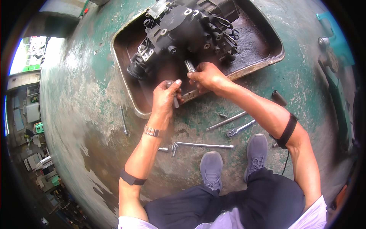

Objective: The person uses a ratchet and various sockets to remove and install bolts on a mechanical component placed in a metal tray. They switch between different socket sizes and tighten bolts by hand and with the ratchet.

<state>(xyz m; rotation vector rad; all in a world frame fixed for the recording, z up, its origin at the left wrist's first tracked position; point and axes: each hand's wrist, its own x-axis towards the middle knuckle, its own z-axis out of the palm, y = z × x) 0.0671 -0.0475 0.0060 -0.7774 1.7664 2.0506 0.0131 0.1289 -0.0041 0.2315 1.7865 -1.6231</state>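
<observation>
A dark, greasy engine assembly (179, 23) sits in a shallow metal drip tray (276, 57) on the floor. My right hand (207, 78) is closed around a chrome socket (189, 65), whose far end points at the lower front of the engine. Whether it touches the engine, I cannot tell. Just left of it, over the tray's near rim, my left hand (164, 97) pinches a short grey metal piece (176, 102). Fingers cover most of that piece, so its kind does not show.
On the floor between tray and shoes lie a ratchet (240, 129), a long bar (227, 121), an extension bar (206, 145) and a dark deep socket (279, 97). Another extension (123, 120) lies left. A green metal stand (337, 91) is at right, cluttered shelves (34, 152) far left.
</observation>
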